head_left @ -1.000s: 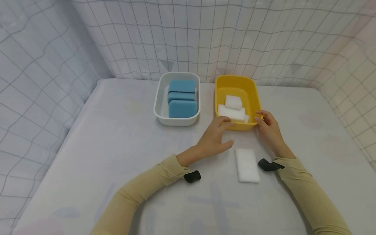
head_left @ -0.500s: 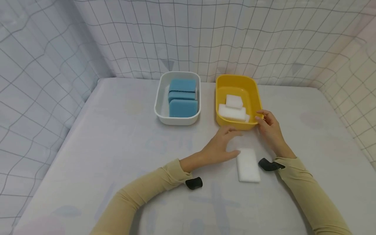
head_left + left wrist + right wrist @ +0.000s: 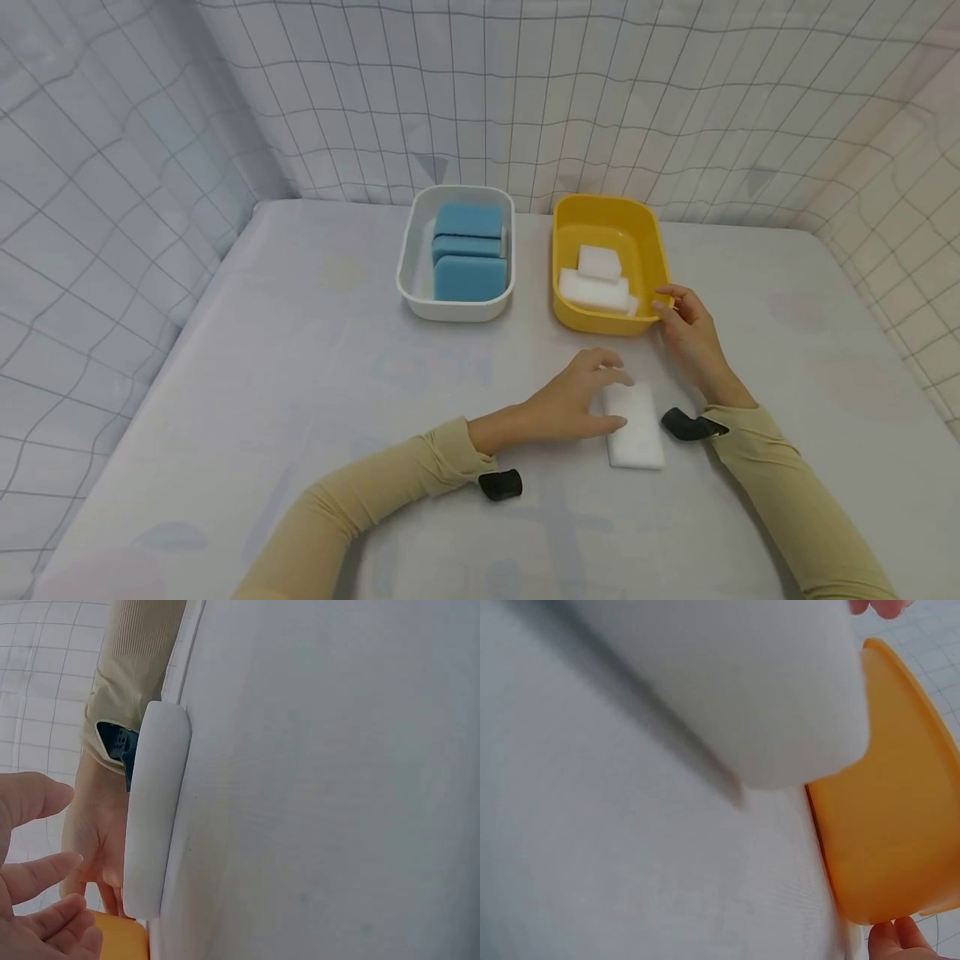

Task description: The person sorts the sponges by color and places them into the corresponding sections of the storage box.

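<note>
A white sponge block (image 3: 636, 437) lies flat on the table, in front of the yellow bin (image 3: 611, 323). My left hand (image 3: 573, 400) hovers over its left side, thumb and fingers spread apart with nothing between them. In the left wrist view the sponge block (image 3: 157, 810) stands beyond the parted fingers (image 3: 41, 877). My right hand (image 3: 692, 337) pinches the near right corner of the yellow bin's rim. The right wrist view shows the fingertips (image 3: 896, 934) at the bin's wall (image 3: 892, 825). Several white sponge pieces (image 3: 596, 287) are piled inside the bin.
To the left of the yellow bin stands a white bin (image 3: 456, 310) holding several blue sponges (image 3: 470, 279). A white grid-patterned curtain (image 3: 480, 100) hangs behind and at both sides of the table (image 3: 300, 375).
My left hand has drawn back from the yellow bin's near rim toward me, to over the loose white sponge block. The right hand has stayed at the bin's corner.
</note>
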`<act>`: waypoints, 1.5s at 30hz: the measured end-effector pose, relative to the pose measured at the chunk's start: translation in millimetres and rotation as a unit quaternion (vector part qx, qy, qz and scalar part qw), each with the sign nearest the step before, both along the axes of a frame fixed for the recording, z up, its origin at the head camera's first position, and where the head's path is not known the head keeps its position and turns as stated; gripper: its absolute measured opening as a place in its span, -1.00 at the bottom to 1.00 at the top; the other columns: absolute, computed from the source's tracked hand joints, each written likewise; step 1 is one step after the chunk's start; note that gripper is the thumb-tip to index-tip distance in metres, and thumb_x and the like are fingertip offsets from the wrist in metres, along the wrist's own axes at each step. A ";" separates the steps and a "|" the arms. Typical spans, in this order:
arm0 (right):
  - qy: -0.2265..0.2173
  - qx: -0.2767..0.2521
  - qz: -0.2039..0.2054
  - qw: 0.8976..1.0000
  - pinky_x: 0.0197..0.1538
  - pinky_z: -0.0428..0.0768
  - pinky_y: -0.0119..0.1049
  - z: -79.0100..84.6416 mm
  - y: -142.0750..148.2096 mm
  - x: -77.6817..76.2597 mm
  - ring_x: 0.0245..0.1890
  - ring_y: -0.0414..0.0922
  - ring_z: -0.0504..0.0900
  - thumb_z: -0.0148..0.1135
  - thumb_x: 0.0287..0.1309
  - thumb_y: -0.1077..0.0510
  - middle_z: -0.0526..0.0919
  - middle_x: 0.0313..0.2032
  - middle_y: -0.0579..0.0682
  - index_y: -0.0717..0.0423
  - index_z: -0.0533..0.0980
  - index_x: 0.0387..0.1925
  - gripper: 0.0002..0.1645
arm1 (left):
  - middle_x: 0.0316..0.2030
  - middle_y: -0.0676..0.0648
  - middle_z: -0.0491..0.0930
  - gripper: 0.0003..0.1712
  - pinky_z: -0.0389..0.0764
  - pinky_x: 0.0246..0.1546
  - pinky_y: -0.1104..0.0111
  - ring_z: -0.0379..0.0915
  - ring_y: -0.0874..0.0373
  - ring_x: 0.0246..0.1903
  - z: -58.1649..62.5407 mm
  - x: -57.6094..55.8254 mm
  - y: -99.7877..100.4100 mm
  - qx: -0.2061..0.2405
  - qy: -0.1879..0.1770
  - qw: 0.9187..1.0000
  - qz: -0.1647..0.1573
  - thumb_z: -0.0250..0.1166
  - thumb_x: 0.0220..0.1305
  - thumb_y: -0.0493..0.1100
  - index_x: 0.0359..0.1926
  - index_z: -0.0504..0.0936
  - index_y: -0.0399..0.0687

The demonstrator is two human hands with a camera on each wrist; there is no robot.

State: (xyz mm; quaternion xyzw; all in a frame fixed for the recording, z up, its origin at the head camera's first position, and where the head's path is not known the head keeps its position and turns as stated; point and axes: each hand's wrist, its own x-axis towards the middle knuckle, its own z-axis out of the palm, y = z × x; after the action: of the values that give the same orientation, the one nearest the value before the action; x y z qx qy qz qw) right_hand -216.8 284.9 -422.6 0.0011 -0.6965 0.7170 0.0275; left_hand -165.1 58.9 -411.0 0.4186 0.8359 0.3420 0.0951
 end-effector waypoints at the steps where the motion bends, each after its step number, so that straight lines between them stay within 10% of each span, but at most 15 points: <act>1: -0.001 0.005 -0.001 1.000 -0.38 0.29 -0.64 -0.5 0.2 -0.1 -0.38 -0.28 0.23 0.06 0.30 0.18 0.32 -0.25 -0.19 -0.07 0.40 -0.03 -0.78 | 0.24 -0.08 0.28 -0.49 0.30 0.30 0.39 0.15 0.08 0.27 -0.4 0.2 0.3 0.000 0.001 1.000 -0.003 0.32 0.15 -0.04 0.13 0.49 -0.03; 13: 0.002 -0.002 0.002 1.000 -0.31 0.35 -0.64 -1.3 -0.1 1.4 -0.31 -0.28 0.29 0.06 0.30 0.18 0.36 -0.17 -0.18 0.00 0.39 -0.01 -0.76 | 0.32 -0.09 0.21 -0.38 0.24 0.36 0.36 0.07 0.08 0.33 -2.0 1.8 2.5 -0.049 -0.035 0.998 -0.021 0.33 0.14 0.03 0.21 0.43 0.02; 45: -0.002 0.006 -0.006 1.000 -0.30 0.33 -0.65 1.2 -0.4 -0.3 -0.31 -0.28 0.28 0.09 0.28 0.15 0.35 -0.19 -0.19 -0.11 0.42 -0.07 -0.80 | 0.26 -0.14 0.15 -0.09 0.29 0.24 0.45 0.04 0.06 0.25 8.5 9.1 9.3 -0.189 0.021 0.978 -0.083 0.48 -0.11 0.16 0.21 0.28 -0.06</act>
State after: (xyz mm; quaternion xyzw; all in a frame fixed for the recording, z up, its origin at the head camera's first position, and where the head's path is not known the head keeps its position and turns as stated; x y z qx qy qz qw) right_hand -217.1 284.5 -421.4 -0.0045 -0.7007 0.7128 0.0307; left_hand -156.0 68.3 -402.5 0.4678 0.8497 0.1604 0.1830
